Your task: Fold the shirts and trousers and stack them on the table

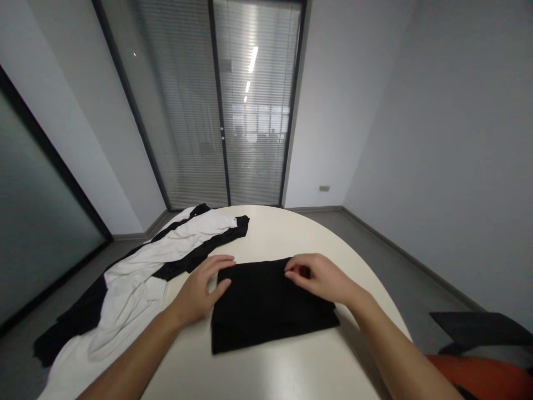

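A piece of black cloth (pixel 270 305), folded into a flat rectangle, lies on the round white table (pixel 233 378). My left hand (pixel 204 286) is at its left side with thumb and fingers spread; the fingertips reach over its upper left corner without gripping it. Over the upper right part of the cloth is my right hand (pixel 318 278), its fingers curled and the tips drawn close to the thumb. I see no fold of fabric between those tips. Part of the cloth's right edge is hidden beneath this hand and wrist.
White garments (pixel 137 294) and black garments (pixel 87 305) lie in a loose heap along the table's left side, hanging over its edge. A chair with an orange seat (pixel 474 375) stands at the lower right. Beyond the table are a glass door with blinds (pixel 258 155) and grey walls.
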The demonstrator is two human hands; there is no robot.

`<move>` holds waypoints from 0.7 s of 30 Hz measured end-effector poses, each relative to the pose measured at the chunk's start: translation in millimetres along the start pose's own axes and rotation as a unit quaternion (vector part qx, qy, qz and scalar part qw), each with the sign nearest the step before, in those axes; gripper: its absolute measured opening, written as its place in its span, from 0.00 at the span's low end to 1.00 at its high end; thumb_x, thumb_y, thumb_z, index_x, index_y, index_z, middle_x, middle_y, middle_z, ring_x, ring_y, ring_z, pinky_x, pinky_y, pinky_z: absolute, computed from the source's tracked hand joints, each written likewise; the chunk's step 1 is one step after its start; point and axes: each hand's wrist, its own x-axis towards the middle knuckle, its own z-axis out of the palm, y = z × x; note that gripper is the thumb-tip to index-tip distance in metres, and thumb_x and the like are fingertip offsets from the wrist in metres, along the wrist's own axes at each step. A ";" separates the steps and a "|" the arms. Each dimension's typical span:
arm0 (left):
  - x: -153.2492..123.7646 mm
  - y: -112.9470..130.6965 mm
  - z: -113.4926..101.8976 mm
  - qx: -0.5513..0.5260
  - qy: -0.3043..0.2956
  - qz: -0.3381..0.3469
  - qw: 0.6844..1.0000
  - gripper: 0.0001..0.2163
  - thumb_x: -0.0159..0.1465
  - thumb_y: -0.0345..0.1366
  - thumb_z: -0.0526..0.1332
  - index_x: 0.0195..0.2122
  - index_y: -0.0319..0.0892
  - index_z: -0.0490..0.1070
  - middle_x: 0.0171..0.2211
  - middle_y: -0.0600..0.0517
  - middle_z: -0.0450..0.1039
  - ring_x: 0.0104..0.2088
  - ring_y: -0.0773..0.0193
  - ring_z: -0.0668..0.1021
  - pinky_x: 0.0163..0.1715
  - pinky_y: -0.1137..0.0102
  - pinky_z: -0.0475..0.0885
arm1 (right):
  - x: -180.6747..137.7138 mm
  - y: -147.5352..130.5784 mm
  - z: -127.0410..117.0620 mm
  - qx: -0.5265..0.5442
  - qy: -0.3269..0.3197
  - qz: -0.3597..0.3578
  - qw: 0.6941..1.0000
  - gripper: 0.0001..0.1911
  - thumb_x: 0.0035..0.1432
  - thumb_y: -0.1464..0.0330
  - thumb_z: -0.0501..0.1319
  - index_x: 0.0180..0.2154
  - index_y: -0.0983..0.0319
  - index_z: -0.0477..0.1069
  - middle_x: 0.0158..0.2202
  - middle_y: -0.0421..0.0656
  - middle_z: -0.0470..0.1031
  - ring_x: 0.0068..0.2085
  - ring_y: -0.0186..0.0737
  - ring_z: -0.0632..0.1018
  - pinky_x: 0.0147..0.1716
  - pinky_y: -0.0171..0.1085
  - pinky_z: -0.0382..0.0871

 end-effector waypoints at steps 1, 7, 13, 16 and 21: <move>-2.0 12.1 -2.2 0.002 -0.059 0.040 0.997 0.19 0.66 0.45 0.59 0.58 0.48 0.71 0.61 0.45 0.68 0.61 0.51 0.69 0.63 0.53 0.62 | 0.0 12.5 -5.4 -0.030 0.032 0.052 0.998 0.13 0.65 0.58 0.58 0.39 0.58 0.77 0.30 0.41 0.78 0.30 0.37 0.76 0.31 0.35 0.65; -13.2 44.6 8.4 0.058 -0.229 0.109 0.966 0.43 0.52 0.49 0.73 0.67 0.58 0.57 0.69 0.47 0.55 0.68 0.40 0.58 0.64 0.38 0.52 | -4.8 66.4 -8.4 0.010 0.004 0.241 0.971 0.32 0.61 0.43 0.55 0.53 0.61 0.71 0.33 0.46 0.79 0.30 0.41 0.78 0.34 0.39 0.67; -12.8 33.8 22.2 0.095 -0.177 0.125 0.971 0.35 0.57 0.37 0.70 0.65 0.57 0.61 0.68 0.47 0.58 0.67 0.44 0.61 0.63 0.40 0.56 | 1.2 84.7 12.0 0.050 0.032 0.211 0.976 0.29 0.59 0.48 0.61 0.54 0.61 0.70 0.39 0.46 0.78 0.37 0.42 0.78 0.39 0.39 0.69; -9.0 29.9 24.8 0.141 -0.162 0.132 0.968 0.33 0.58 0.34 0.68 0.65 0.55 0.61 0.68 0.48 0.59 0.67 0.44 0.61 0.64 0.40 0.55 | 11.9 91.1 23.9 0.064 0.084 0.190 0.976 0.25 0.59 0.51 0.62 0.50 0.62 0.73 0.38 0.45 0.78 0.35 0.40 0.77 0.38 0.39 0.69; -2.8 13.0 26.6 0.196 -0.099 0.128 0.967 0.28 0.61 0.29 0.63 0.63 0.52 0.65 0.65 0.48 0.63 0.65 0.47 0.64 0.64 0.45 0.58 | 29.3 94.7 41.4 0.109 0.187 0.162 0.963 0.23 0.59 0.53 0.61 0.49 0.62 0.74 0.41 0.46 0.78 0.34 0.39 0.76 0.37 0.38 0.70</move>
